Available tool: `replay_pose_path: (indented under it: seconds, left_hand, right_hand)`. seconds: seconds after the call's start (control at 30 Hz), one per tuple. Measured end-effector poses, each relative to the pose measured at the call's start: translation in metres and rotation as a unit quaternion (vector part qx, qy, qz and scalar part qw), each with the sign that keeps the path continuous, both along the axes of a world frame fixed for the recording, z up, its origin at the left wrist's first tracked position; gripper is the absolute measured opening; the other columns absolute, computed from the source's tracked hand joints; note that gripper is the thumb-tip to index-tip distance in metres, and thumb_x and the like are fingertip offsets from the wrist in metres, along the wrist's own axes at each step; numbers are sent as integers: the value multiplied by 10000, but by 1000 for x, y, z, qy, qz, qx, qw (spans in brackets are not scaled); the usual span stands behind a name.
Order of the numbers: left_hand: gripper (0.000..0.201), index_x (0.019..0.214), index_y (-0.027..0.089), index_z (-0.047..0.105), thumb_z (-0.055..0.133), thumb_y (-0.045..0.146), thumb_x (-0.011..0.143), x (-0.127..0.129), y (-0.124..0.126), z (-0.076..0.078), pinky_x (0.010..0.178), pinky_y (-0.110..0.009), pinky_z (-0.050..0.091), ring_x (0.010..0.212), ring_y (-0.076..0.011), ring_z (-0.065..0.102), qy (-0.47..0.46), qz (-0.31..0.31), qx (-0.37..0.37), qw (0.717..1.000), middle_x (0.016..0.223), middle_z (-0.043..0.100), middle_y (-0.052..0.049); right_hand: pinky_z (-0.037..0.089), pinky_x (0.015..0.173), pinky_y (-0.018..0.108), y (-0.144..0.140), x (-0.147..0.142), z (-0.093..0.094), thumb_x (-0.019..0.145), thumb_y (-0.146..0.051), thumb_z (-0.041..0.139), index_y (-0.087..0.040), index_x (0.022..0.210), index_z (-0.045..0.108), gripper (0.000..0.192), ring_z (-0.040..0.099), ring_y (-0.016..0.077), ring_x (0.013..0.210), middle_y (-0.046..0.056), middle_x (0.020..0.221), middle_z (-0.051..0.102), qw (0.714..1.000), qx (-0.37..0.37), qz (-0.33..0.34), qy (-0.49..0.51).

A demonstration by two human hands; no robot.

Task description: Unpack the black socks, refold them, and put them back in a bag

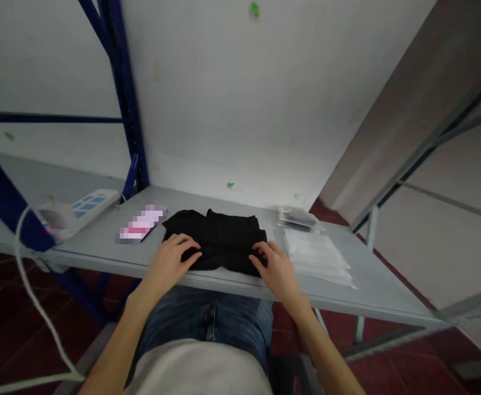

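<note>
Under both hands lies a grey table (100, 247), and it is the biggest thing near the fingers. Far to the left of the left fingers, at the table's edge, a white power strip (84, 207) rests with a white cable (38, 307) that hangs down toward the floor. Between the fingers of the two hands lies a folded black garment (219, 236), flat on the table. Just to the right of the right fingers there is a stack of clear plastic bags (317, 258), and behind this stack a small packet (296, 218) with something dark inside. Left of the left fingers and a little behind them lies a small flat item (141, 224), which is blurred, so I cannot tell what it is. The left hand (170, 262) rests on the left front edge of the garment, fingers slightly spread and pressing flat, holding nothing. The right hand (275, 267) touches the right front corner, fingers curled a little on the cloth.
</note>
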State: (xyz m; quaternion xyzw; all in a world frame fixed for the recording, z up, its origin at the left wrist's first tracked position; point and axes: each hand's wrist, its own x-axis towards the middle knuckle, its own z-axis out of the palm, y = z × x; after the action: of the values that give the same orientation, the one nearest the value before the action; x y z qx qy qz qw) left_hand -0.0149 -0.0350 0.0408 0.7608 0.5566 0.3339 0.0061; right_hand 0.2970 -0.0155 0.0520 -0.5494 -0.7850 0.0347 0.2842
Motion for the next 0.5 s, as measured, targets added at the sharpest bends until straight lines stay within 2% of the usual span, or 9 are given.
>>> replay_pose_path:
  seconds: [0.07,0.23,0.5]
  left_hand:
    - [289,1013,265,740,512,442,987,-3,-1,-6,957,-444,524,1029,-281,653,-8,22,-15,1000,1054,708,-66]
    - [399,1114,240,717,547,557,941,-16,7,-17,972,-465,536,1119,-315,649,-11,88,-45,995,1185,667,-103]
    - [719,1263,185,684,610,757,834,-41,11,-26,1109,-516,481,1239,-361,624,21,32,-85,996,1317,668,-154]
  right_hand:
    - [534,834,341,-6,2,-4,1015,-331,566,-276,1106,690,163,670,226,972,45,1050,681,999,-17,48,-10]
    - [539,939,399,-4,15,-22,1011,-287,579,-242,1163,706,203,644,269,1095,79,1118,697,998,3,48,-48]
    - [535,995,464,-13,38,-38,1037,-276,512,-263,1346,662,344,638,285,1178,106,1293,675,993,44,42,-106]
